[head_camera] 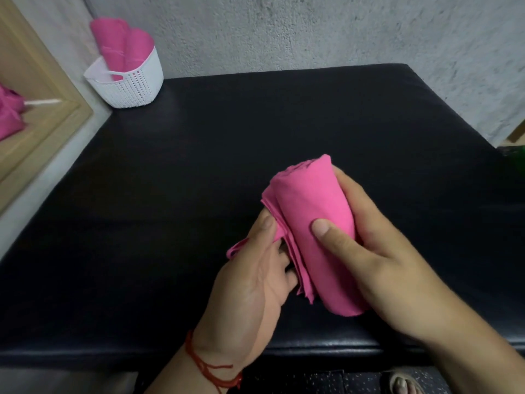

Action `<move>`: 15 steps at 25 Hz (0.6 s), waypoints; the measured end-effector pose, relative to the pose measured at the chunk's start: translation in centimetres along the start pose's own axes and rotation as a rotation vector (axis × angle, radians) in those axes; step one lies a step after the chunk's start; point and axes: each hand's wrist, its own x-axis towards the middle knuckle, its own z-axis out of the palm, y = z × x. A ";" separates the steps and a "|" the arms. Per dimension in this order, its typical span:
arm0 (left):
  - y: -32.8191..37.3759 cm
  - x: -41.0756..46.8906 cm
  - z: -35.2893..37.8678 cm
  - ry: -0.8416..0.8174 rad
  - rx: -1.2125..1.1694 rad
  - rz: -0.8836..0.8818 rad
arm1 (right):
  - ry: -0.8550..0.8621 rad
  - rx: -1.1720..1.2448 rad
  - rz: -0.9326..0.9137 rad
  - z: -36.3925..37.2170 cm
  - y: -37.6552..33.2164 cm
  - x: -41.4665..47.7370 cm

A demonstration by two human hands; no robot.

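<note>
A pink cloth (312, 211), rolled into a thick cylinder, is held just above the black padded table (170, 194) near its front edge. My right hand (377, 268) wraps round the roll from the right, thumb pressed on its top. My left hand (255, 280) pinches the loose layered edges of the cloth on the roll's left side, with a small flap sticking out past the fingers.
A white perforated basket (133, 86) at the table's back left corner holds two upright rolled pink cloths (122, 44). More pink fabric (10, 112) lies on a wooden-framed ledge at the far left. A grey wall runs behind the table. A sandalled foot (403, 383) shows below.
</note>
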 end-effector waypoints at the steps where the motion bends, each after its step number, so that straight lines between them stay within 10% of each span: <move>1: 0.1 0.3 -0.2 0.006 0.008 -0.007 | -0.025 0.071 0.002 -0.5 -0.1 0.2; 9: -2.6 -0.2 -1.6 -0.235 0.192 0.168 | -0.079 0.317 0.127 -0.7 1.5 -0.2; 15: -1.2 -1.0 -2.6 0.035 0.742 0.537 | 0.108 -0.038 -0.008 -0.4 0.6 -0.5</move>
